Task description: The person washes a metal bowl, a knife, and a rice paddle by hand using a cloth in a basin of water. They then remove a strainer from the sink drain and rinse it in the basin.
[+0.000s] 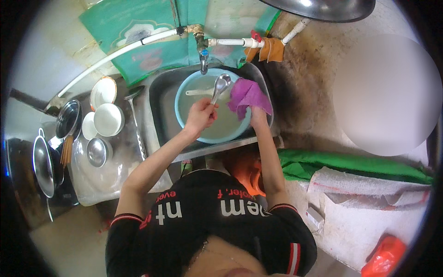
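Note:
My left hand (200, 118) grips the handle of a metal spoon (221, 85), whose bowl points up over a light-blue plastic basin (178, 110). Cloudy water fills the basin, which sits inside a metal sink (162, 133). In the water lies a pale spoon (199, 92), partly hidden behind the metal one. A purple cloth (247, 95) is held in my right hand (259, 117) at the basin's right rim. The cloth covers most of those fingers. Above the basin's far edge is a tap (204, 62).
Left of the sink, the drainboard (121, 180) carries white bowls (108, 119), a metal bowl (97, 152), a plate (104, 93) and a long ladle (136, 128). Chopsticks (66, 150) lie by a pan (68, 119). A white pipe (117, 57) runs behind. A wok (325, 8) hangs upper right.

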`<state>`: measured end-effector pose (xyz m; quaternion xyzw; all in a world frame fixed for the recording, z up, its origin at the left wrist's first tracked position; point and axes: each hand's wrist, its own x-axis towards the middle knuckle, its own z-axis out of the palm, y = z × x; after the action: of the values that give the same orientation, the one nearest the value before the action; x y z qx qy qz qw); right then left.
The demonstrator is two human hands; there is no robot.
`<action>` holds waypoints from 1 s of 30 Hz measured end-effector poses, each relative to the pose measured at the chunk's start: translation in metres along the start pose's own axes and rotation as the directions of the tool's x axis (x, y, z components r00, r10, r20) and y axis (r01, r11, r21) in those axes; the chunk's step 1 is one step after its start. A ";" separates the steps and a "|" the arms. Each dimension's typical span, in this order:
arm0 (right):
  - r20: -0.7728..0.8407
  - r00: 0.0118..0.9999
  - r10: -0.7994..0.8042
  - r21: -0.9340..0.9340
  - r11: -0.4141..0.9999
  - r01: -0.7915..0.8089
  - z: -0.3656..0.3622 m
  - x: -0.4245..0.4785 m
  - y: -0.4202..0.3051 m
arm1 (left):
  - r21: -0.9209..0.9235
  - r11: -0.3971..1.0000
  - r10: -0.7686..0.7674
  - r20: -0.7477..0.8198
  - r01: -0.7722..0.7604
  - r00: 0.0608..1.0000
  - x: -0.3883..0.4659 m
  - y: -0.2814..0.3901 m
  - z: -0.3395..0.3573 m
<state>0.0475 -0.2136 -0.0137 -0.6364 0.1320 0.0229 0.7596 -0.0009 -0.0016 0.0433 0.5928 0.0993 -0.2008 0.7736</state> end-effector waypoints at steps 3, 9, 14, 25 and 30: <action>0.048 0.995 0.083 0.079 0.993 -0.086 0.048 -0.025 -0.035 | 0.037 0.999 0.017 -0.011 -0.016 1.000 0.002 -0.002 0.006; 0.020 0.987 -0.161 0.231 0.961 0.152 0.098 -0.028 0.019 | 0.507 0.761 0.546 -0.162 -0.405 0.822 0.017 -0.036 0.020; -0.008 0.856 -0.517 -0.104 0.852 0.514 0.075 0.018 0.024 | 0.356 0.919 0.215 -0.099 -0.167 0.972 -0.008 -0.008 0.006; 0.896 0.310 -0.318 -0.242 0.236 0.941 0.073 0.005 -0.054 | 0.877 -0.043 0.270 0.472 -0.479 0.839 -0.001 0.089 -0.036; 0.727 0.519 -0.450 -0.339 0.422 0.841 0.050 0.026 -0.057 | 0.879 0.342 0.416 0.176 -0.333 0.892 -0.021 0.047 -0.028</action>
<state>0.0930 -0.1787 0.0426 -0.8225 -0.3706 -0.0667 0.4262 0.0026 0.0399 0.0851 0.9226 -0.1292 -0.0159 0.3631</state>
